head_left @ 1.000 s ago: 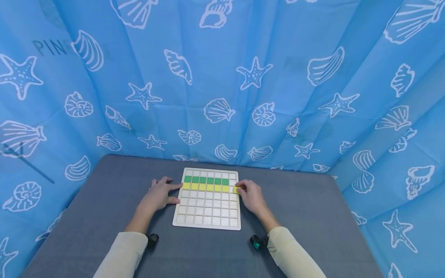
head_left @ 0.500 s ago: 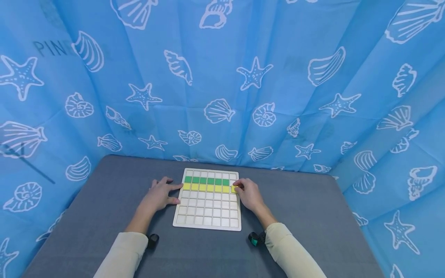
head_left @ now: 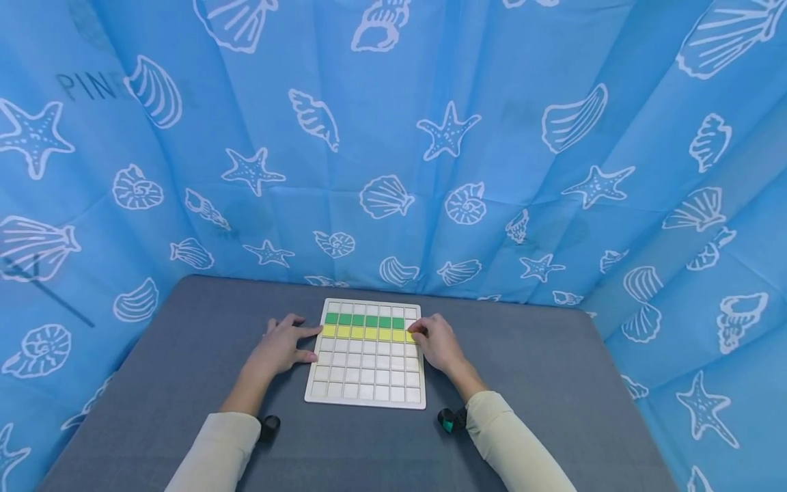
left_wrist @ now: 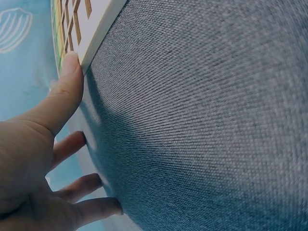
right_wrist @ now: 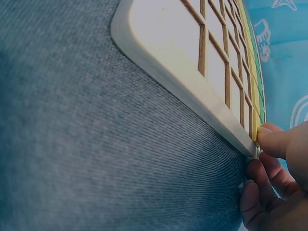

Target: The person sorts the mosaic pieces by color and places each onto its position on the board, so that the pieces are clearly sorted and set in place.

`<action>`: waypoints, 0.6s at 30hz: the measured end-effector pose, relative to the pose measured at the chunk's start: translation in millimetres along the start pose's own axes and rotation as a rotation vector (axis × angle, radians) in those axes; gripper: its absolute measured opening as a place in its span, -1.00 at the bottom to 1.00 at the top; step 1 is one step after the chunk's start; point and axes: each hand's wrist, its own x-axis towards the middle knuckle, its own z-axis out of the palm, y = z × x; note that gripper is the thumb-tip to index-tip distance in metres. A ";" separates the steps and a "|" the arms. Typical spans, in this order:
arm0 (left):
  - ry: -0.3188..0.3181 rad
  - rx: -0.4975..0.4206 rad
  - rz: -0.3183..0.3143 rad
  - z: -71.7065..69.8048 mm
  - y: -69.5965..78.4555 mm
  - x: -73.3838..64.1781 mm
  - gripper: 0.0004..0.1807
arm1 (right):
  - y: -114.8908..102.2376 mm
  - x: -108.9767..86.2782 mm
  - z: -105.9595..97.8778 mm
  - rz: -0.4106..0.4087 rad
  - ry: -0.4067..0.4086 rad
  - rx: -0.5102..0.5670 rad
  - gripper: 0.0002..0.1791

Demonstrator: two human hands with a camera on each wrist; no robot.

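Note:
A white square board with a wooden grid lies on the table. A row of green tiles runs near its far side, with a row of yellow tiles just below. At the right end of the yellow row, my right hand pinches a yellow tile in the last cell; in the right wrist view the thumb lies on it. My left hand rests at the board's left edge, fingers spread, the thumb against the rim in the left wrist view.
The grey cloth-covered table surrounds the board. A blue curtain with white shells and starfish hangs behind and at both sides. Dark bands sit at both wrists.
My right hand has moved slightly left with the yellow tile, from the board's right edge into the last cell of the yellow row. The left hand has stayed in place.

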 end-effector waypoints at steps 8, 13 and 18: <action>0.002 0.015 0.012 -1.3 0.1 0.3 -0.24 | -0.4 -4.1 -3.5 0.007 -0.024 -0.001 -0.87; -0.005 0.006 0.005 -1.4 1.5 -0.9 -0.25 | -0.7 -8.1 -5.2 -0.017 -0.019 -0.045 -0.87; -0.006 -0.005 -0.001 -1.1 1.7 -0.6 -0.25 | 0.2 -15.3 -4.9 -0.092 -0.005 -0.123 -0.85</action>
